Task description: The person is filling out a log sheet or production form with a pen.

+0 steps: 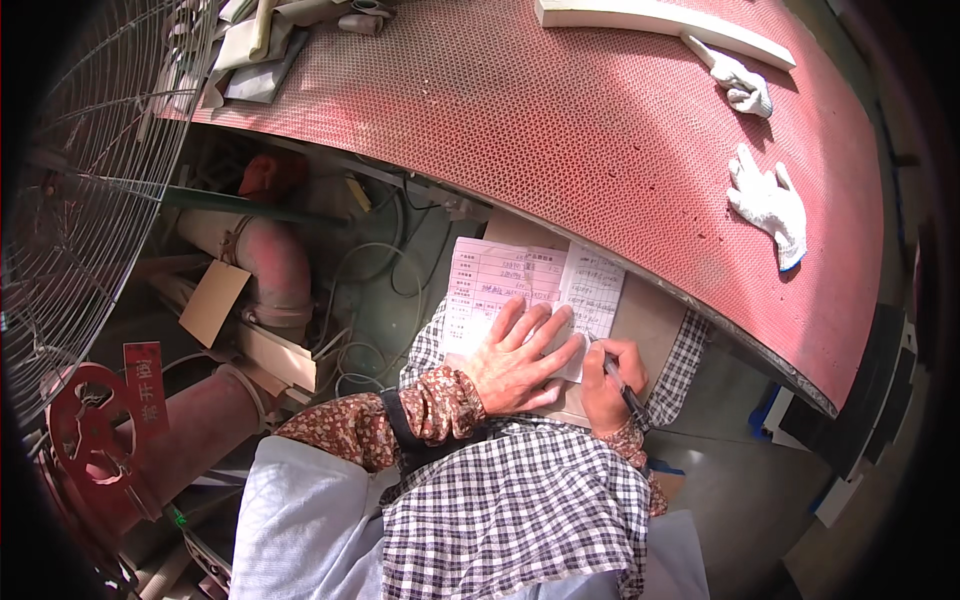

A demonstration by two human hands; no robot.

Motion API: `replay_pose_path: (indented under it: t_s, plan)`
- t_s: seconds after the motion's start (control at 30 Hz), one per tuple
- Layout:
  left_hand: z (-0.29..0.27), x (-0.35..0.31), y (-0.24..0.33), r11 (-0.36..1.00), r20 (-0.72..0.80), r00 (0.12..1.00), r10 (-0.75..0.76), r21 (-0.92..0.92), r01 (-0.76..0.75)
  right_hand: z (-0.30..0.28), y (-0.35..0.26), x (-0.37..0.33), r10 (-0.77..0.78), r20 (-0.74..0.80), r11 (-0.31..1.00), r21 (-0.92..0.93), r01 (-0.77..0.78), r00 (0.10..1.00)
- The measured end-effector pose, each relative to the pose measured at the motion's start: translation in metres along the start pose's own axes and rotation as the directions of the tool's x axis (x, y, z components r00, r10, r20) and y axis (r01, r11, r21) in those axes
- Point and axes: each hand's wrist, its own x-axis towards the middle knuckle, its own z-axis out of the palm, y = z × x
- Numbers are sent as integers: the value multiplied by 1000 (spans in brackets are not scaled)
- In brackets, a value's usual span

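Observation:
A pink printed form (485, 268) with handwriting lies on my lap, with a white handwritten sheet (597, 285) at its right side. Beneath them is a brown board (652, 325). My left hand (520, 360) rests flat across the papers, fingers spread. In my right hand (612, 385) is a dark pen (632, 402), its tip hidden near the white sheet's lower part. A black-and-white checked cloth (500, 510) covers my lap, and brown floral sleeves (440, 405) cover my forearms.
A red perforated tabletop (480, 130) spans ahead, bearing two white work gloves (768, 205) and a pale wooden bar (665, 25). Scraps (262, 65) lie at its far left. A wire fan guard (90, 190), red handwheel (93, 425) and red pipes (205, 425) stand left.

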Motion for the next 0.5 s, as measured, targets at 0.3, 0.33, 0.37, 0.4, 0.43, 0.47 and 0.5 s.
replay_pose_path:
  t_s: [0.3,0.33,0.37,0.4,0.43,0.47,0.5]
  plan:
    - [-1,1,0,1000,13,1000,3,4,-3,0,0,1,-37,-13,999,12,37,999]
    - [-2,2,0,1000,14,1000,6,6,-7,0,1,0,-29,-14,999,18,29,999]
    - [-2,1,0,1000,15,1000,7,9,-7,1,2,0,-22,-13,999,26,22,1000]
    - [-2,1,0,1000,10,1000,5,9,-6,1,3,-1,-18,-13,999,28,18,1000]
    - [-2,1,0,1000,5,1000,4,9,-4,1,3,-1,-14,-12,999,31,14,1000]
    - [-2,1,0,1000,1,1000,2,11,-2,1,4,-2,-10,-12,999,36,11,1000]
    - [-2,1,0,1000,1,1000,4,12,-4,1,4,-2,-20,-12,999,24,21,1000]
